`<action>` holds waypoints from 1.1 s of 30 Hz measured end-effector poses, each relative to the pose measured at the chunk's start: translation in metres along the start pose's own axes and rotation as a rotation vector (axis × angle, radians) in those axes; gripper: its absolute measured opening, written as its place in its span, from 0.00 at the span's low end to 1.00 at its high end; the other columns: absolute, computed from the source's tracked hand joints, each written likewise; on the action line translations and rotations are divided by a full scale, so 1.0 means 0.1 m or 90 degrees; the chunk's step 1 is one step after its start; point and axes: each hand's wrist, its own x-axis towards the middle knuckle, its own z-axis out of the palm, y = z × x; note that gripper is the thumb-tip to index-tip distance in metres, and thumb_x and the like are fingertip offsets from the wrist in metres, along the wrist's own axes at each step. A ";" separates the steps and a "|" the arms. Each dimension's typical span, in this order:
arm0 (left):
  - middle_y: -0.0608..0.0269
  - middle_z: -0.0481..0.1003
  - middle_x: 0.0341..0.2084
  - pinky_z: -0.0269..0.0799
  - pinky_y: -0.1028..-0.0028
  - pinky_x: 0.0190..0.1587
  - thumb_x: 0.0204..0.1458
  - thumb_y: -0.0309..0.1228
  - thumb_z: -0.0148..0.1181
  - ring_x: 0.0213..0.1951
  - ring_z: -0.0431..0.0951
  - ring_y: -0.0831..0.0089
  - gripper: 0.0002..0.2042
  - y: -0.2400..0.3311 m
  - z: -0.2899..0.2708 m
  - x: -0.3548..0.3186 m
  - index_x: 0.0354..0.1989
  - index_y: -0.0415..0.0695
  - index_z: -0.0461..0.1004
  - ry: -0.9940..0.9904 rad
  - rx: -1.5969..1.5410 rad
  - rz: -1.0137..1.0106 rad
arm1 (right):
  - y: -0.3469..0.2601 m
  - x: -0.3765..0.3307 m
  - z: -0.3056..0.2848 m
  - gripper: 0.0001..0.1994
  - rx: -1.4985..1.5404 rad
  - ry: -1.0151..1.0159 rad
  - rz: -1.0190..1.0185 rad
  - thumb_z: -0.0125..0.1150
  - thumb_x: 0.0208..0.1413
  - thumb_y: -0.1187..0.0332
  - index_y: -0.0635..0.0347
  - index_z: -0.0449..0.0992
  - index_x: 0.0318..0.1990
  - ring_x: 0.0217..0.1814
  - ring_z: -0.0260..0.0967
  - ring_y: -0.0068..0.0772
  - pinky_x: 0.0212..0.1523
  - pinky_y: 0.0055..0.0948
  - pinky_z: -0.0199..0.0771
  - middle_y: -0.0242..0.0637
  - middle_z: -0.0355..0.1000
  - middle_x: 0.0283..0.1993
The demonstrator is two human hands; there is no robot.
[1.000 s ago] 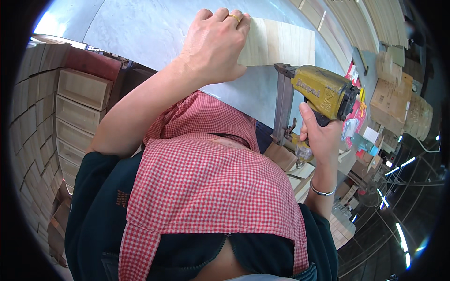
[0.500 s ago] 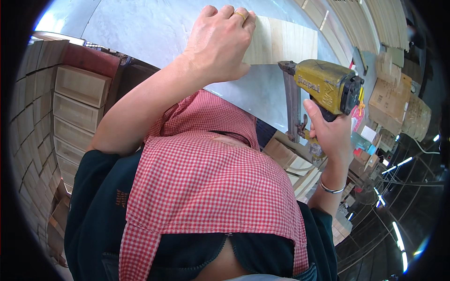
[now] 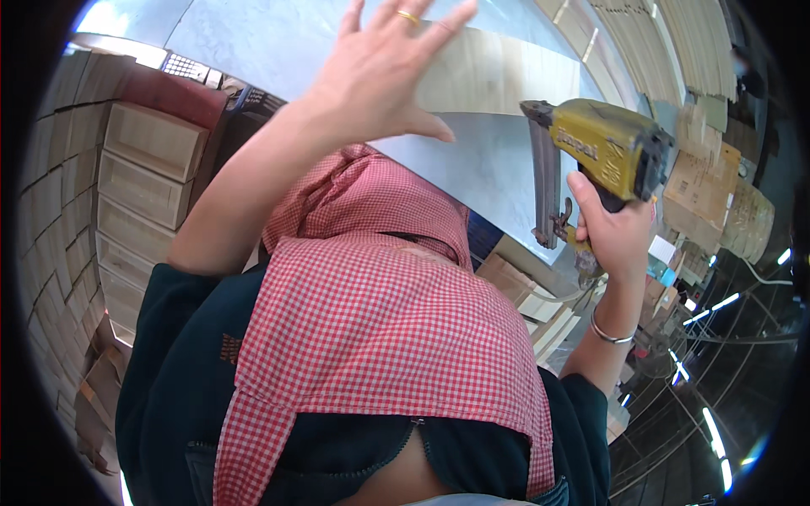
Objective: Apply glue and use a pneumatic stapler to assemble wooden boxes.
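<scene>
The left hand [image 3: 371, 80], a gold-coloured ring on one finger, is spread wide with thumb and fingers well apart, gripping nothing; it is over the left end of a flat, pale wooden panel [image 3: 515, 72], and whether any fingertip touches it cannot be told; the panel extends to the right of that hand, lying on a pale blue-grey, smooth worktop [image 3: 464, 152]; the right hand [image 3: 620, 236] is curled firmly around the black grip of a yellow metal nail gun [image 3: 603, 139], whose dark nose points left, at the panel's near edge, contact unclear; a straight grey metal magazine [image 3: 545, 181] hangs below that nose, left of the right hand; beyond the right hand, farther right, is a brown cardboard box [image 3: 700, 181].
</scene>
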 end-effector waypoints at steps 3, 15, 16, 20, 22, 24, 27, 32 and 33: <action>0.41 0.66 0.58 0.55 0.42 0.68 0.41 0.47 0.75 0.63 0.65 0.48 0.45 -0.17 -0.09 -0.24 0.66 0.36 0.62 0.063 -0.070 -0.001 | 0.01 -0.17 0.13 0.18 0.021 0.034 0.007 0.75 0.52 0.70 0.70 0.77 0.47 0.27 0.77 0.29 0.25 0.23 0.76 0.41 0.81 0.36; 0.52 0.71 0.62 0.48 0.56 0.75 0.35 0.47 0.77 0.64 0.69 0.58 0.56 -0.43 0.40 -0.47 0.75 0.49 0.51 0.116 -0.060 -0.055 | -0.20 -0.36 0.67 0.20 0.117 -0.086 -0.141 0.73 0.54 0.71 0.68 0.75 0.52 0.43 0.82 0.40 0.39 0.29 0.83 0.47 0.80 0.48; 0.51 0.70 0.62 0.47 0.55 0.75 0.34 0.48 0.77 0.65 0.68 0.58 0.57 -0.42 0.40 -0.47 0.75 0.49 0.50 0.109 -0.063 -0.059 | -0.20 -0.37 0.69 0.20 0.120 -0.084 -0.135 0.73 0.54 0.71 0.68 0.75 0.52 0.43 0.82 0.40 0.39 0.29 0.83 0.47 0.81 0.48; 0.50 0.69 0.63 0.47 0.55 0.75 0.33 0.48 0.77 0.66 0.67 0.58 0.58 -0.39 0.41 -0.48 0.75 0.49 0.50 0.113 -0.062 -0.069 | -0.22 -0.43 0.75 0.20 0.105 -0.072 -0.123 0.73 0.54 0.71 0.67 0.75 0.52 0.43 0.82 0.40 0.38 0.29 0.83 0.47 0.81 0.48; 0.49 0.69 0.63 0.48 0.55 0.75 0.33 0.47 0.77 0.67 0.67 0.59 0.58 -0.38 0.41 -0.48 0.75 0.48 0.50 0.123 -0.055 -0.072 | -0.23 -0.47 0.78 0.20 0.090 -0.060 -0.117 0.73 0.54 0.71 0.67 0.74 0.52 0.43 0.82 0.40 0.38 0.29 0.83 0.47 0.81 0.48; 0.49 0.69 0.63 0.48 0.55 0.75 0.33 0.47 0.77 0.67 0.66 0.59 0.58 -0.37 0.42 -0.49 0.75 0.48 0.50 0.123 -0.054 -0.071 | -0.23 -0.50 0.81 0.20 0.085 -0.052 -0.102 0.73 0.54 0.71 0.68 0.74 0.52 0.43 0.82 0.39 0.37 0.29 0.83 0.47 0.81 0.48; 0.49 0.69 0.63 0.47 0.55 0.75 0.34 0.48 0.77 0.68 0.65 0.59 0.58 -0.35 0.42 -0.49 0.75 0.47 0.49 0.129 -0.042 -0.077 | -0.23 -0.52 0.85 0.21 0.072 -0.035 -0.070 0.73 0.54 0.71 0.68 0.74 0.53 0.43 0.83 0.39 0.36 0.29 0.83 0.47 0.81 0.48; 0.52 0.66 0.67 0.42 0.56 0.78 0.30 0.42 0.81 0.70 0.63 0.61 0.62 -0.34 0.40 -0.50 0.77 0.50 0.45 0.120 -0.074 -0.099 | -0.34 -0.46 0.76 0.20 0.052 -0.065 -0.120 0.73 0.54 0.72 0.68 0.75 0.52 0.42 0.83 0.39 0.35 0.28 0.83 0.46 0.81 0.47; 0.52 0.66 0.67 0.42 0.56 0.78 0.30 0.42 0.81 0.70 0.63 0.61 0.62 -0.33 0.39 -0.50 0.77 0.50 0.45 0.124 -0.074 -0.102 | -0.36 -0.45 0.74 0.20 0.049 -0.066 -0.124 0.73 0.54 0.72 0.68 0.75 0.52 0.42 0.83 0.39 0.35 0.28 0.83 0.46 0.81 0.47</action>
